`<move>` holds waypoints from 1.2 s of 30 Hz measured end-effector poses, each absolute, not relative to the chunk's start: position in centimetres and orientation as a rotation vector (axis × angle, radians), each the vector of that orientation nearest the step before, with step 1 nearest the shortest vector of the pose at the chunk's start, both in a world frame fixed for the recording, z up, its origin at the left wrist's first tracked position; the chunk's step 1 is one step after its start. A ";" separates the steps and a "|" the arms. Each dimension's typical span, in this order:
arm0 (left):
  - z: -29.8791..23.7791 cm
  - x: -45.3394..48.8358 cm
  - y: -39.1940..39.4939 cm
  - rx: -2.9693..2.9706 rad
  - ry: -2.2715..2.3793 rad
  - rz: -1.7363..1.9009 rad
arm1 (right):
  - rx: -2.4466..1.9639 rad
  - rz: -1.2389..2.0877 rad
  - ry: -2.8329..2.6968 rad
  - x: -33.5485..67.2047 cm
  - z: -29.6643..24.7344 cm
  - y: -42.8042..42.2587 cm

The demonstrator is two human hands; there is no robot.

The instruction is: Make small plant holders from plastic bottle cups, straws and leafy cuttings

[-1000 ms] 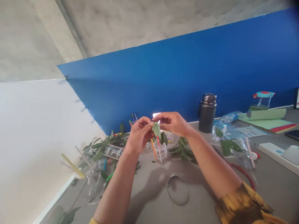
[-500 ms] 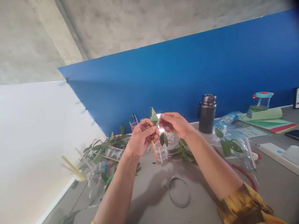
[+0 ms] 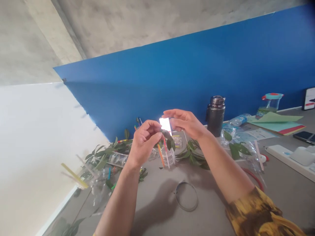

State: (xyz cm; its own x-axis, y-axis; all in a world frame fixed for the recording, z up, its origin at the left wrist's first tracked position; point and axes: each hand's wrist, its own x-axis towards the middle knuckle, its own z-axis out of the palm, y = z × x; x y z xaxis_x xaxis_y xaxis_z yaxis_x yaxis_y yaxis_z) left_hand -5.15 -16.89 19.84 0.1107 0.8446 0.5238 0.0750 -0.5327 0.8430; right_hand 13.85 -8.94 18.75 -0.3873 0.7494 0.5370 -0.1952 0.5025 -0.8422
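Observation:
My left hand (image 3: pixel 144 139) is raised over the grey table (image 3: pixel 157 209) with thumb and fingers pinched on a small green leaf (image 3: pixel 168 140), which hangs down to the right of the fingertips. My right hand (image 3: pixel 185 124) hovers just right of it, fingers stretched out and apart, not touching the leaf. Below the hands stands a clear plastic cup (image 3: pixel 169 159) holding coloured straws. A bright white glare (image 3: pixel 165 124) shows behind the fingers.
Leafy twigs (image 3: pixel 105 154) and cut clear bottles lie at the left, more leaves (image 3: pixel 194 154) at the centre. A wire ring (image 3: pixel 186 196) lies near me. A dark flask (image 3: pixel 216 115), coloured paper (image 3: pixel 275 123), a phone (image 3: pixel 305 136) and a white power strip (image 3: pixel 292 160) sit right.
The leaf, held up between both hands before, now hangs from my left hand alone. My right hand has let go and opened. The view shifted slightly.

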 end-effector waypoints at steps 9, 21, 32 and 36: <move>19.2 -4.6 -16.9 1.910 0.976 1.515 | -0.519 0.944 -1.944 14.6 20.0 -10.7; 18.8 -4.4 -17.1 2.103 1.100 1.715 | -0.498 0.796 -2.125 15.4 20.4 -11.0; 19.0 -4.0 -17.8 1.959 1.038 1.773 | -0.556 0.787 -2.180 17.4 21.1 -11.9; 19.2 -4.4 -18.0 1.929 1.049 1.822 | -0.537 0.900 -2.330 20.0 21.3 -11.4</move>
State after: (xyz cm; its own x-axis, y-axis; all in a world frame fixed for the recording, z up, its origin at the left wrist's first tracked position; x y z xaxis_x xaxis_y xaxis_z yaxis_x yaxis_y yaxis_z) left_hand -4.39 -17.99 19.20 -0.0635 0.6684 0.7411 0.3054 -0.6940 0.6520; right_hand 20.01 -11.37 21.28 -0.7518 0.5461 0.3695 0.1562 0.6919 -0.7049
